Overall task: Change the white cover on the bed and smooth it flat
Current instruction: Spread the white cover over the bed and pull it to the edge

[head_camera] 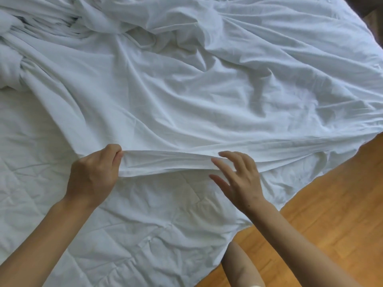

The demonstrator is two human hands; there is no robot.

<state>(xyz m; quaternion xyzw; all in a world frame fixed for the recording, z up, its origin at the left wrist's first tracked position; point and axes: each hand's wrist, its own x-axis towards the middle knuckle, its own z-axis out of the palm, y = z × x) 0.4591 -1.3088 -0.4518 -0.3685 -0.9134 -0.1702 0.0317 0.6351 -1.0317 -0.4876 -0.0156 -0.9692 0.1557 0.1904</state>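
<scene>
The left hand pinched the cover's folded edge at nine o'clock; the right hand, fingers spread and loose, rested at three. The cover lay rumpled over the quilt. Spreading seemed underway; next, both hands need a grip to pull it toward six.

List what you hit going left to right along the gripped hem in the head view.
quilted layer → left hand pinching the hem → white cover hem stretched between the hands → right hand, fingers spread on the hem → wooden floor
</scene>
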